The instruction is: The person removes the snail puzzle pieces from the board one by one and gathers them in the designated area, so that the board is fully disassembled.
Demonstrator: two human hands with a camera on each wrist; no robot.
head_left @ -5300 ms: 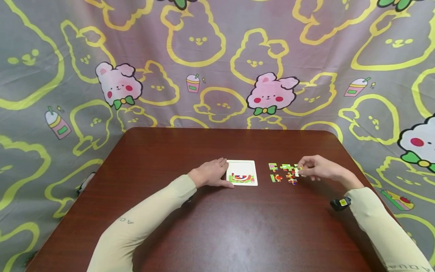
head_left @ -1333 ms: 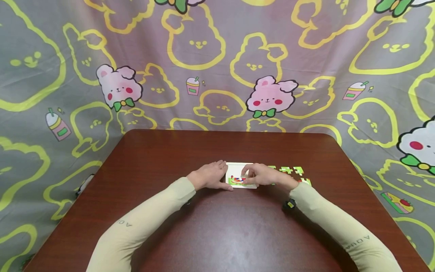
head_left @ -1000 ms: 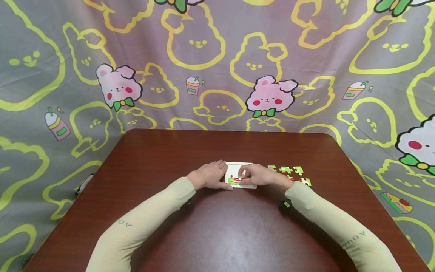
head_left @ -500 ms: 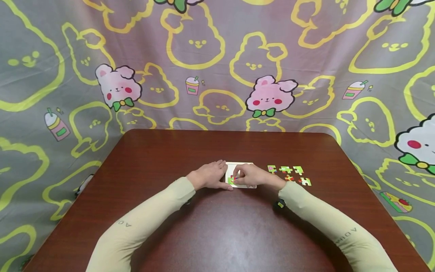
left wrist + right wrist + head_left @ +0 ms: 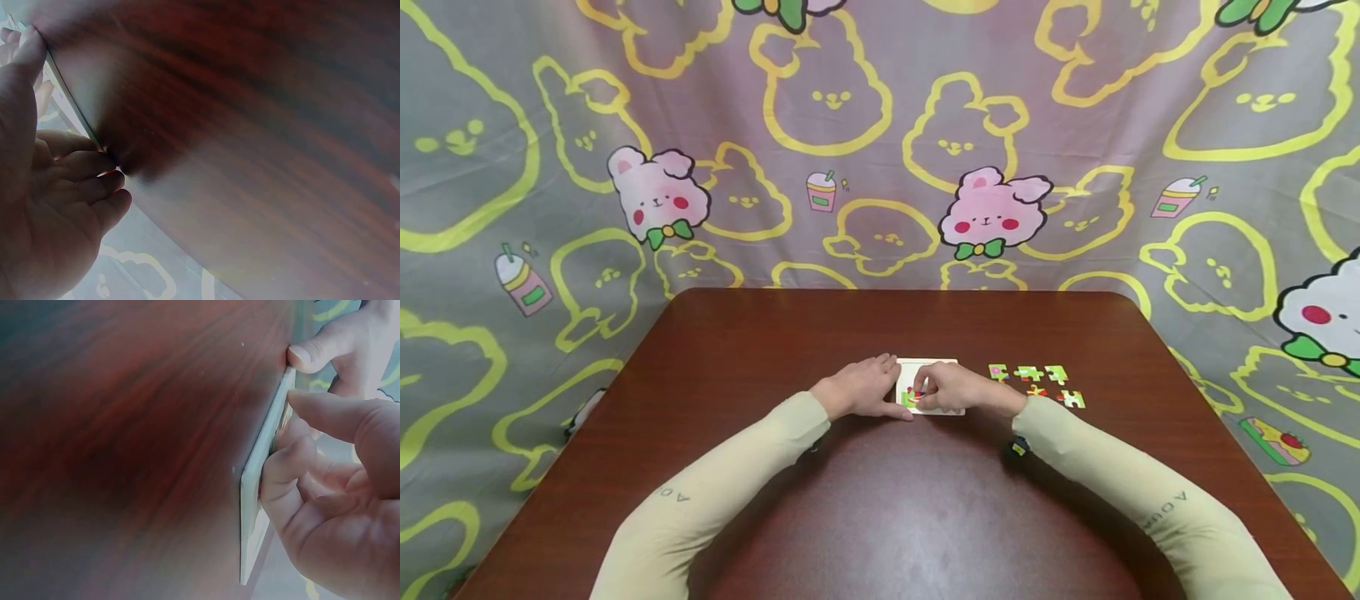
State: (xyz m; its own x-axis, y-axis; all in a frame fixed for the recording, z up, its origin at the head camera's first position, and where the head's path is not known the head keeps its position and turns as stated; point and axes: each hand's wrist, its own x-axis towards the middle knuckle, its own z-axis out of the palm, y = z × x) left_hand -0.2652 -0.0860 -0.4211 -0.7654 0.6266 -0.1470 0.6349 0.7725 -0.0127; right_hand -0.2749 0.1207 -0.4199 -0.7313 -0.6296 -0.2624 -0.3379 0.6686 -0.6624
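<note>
A small white-framed jigsaw tray [image 5: 943, 363] lies on the table with a green and red picture along its lower part. My left hand [image 5: 861, 387] rests at its left edge, fingers extended and thumb [image 5: 31, 53] at the near corner. Over the tray, my right hand [image 5: 958, 387] has its thumb and index finger bent together at a puzzle piece [image 5: 912, 397] in the lower left, mostly covered by the fingers. The right wrist view shows the right thumb [image 5: 331, 415] and curled fingers close against the tray's face.
Several loose puzzle pieces lie right of the tray, among them a green one [image 5: 1056, 373] and a green-white one [image 5: 1072, 399]. The brown table [image 5: 880, 500] ends at a printed curtain [image 5: 880, 167] behind it.
My right hand has gone from the loose pieces to the tray, then a little left across it. A piece with red on it now sits at the tray's left. The left hand stays put.
</note>
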